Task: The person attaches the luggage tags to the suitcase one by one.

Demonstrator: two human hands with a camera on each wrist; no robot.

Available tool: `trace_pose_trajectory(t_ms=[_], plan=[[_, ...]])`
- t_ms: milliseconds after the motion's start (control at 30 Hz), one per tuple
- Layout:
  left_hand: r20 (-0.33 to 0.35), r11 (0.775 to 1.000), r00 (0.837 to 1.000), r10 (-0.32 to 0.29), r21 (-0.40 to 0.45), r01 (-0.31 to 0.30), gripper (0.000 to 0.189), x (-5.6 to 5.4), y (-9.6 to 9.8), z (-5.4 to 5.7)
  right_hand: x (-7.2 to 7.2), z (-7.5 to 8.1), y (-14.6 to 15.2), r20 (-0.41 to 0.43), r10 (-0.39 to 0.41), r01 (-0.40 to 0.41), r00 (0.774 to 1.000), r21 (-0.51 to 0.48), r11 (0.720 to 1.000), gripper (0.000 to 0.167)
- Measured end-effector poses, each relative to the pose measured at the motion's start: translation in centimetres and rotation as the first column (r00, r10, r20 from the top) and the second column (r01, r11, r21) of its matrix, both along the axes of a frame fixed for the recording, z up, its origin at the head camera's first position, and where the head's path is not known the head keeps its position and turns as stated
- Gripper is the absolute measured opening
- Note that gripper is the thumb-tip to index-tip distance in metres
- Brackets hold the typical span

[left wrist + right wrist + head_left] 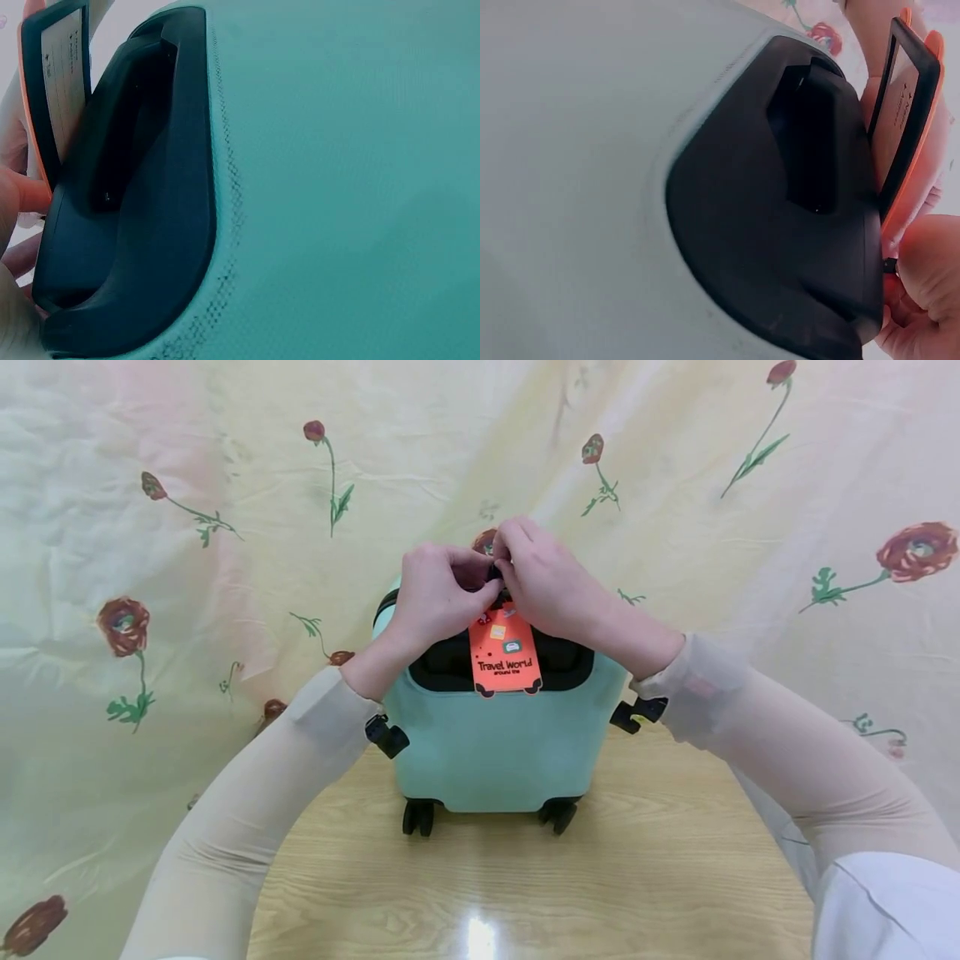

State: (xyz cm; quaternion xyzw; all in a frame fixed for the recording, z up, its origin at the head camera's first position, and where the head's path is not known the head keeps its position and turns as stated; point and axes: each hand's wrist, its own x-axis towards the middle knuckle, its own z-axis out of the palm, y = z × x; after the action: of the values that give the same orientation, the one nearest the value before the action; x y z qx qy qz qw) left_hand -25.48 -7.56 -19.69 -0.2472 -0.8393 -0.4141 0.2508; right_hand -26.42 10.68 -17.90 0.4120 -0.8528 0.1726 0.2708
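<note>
A mint-green suitcase (pixel 495 747) stands upright on its wheels, with a black handle recess (pixel 438 667) at the top of its front. Over that recess hangs an orange-red luggage tag (pixel 506 667) printed "Travel World". My left hand (pixel 438 593) pinches the tag's black strap (pixel 495 574) between thumb and fingers. From the other side, my right hand (pixel 551 578) also pinches the strap, its fingertips meeting the left ones. The wrist views show the tag's black-framed back with a white card (pixel 64 82). Fingers hide most of the strap.
The suitcase rests on a light wood-grain surface (pixel 510 877). Behind and to both sides hangs a pale cloth (pixel 247 460) with red flowers. Each wrist carries a small black camera mount (pixel 387 737) close to the suitcase's sides.
</note>
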Motion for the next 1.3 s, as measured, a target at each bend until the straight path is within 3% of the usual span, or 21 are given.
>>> trace_pose_trajectory(t_ms=[200,467,800,1000,1300], plan=[[0.004,1.0,1.0,0.002,-0.001,-0.002,0.026,-0.02,0.04,-0.03,0.36,0.52,0.5,0.005,0.001,-0.001,1.0,-0.025,1.0,0.009],[0.014,1.0,1.0,0.011,0.006,-0.011,0.026,-0.12,0.18,-0.28,0.43,0.62,0.69,-0.019,0.017,-0.017,1.0,0.012,1.0,0.009],[0.008,0.999,0.999,0.035,-0.033,-0.035,0.027,-0.25,0.52,-0.38,0.45,0.66,0.6,0.067,-0.057,0.057,0.996,-0.012,0.998,0.014],[0.012,0.999,0.999,0.037,-0.029,-0.036,0.029,-0.2,0.64,-0.29,0.5,0.68,0.56,0.091,-0.1,0.108,0.991,-0.082,0.991,0.018],[0.038,0.998,0.998,0.055,-0.031,-0.054,0.029,-0.04,0.61,0.32,0.6,0.71,0.99,0.07,-0.05,0.058,0.996,-0.105,0.993,0.017]])
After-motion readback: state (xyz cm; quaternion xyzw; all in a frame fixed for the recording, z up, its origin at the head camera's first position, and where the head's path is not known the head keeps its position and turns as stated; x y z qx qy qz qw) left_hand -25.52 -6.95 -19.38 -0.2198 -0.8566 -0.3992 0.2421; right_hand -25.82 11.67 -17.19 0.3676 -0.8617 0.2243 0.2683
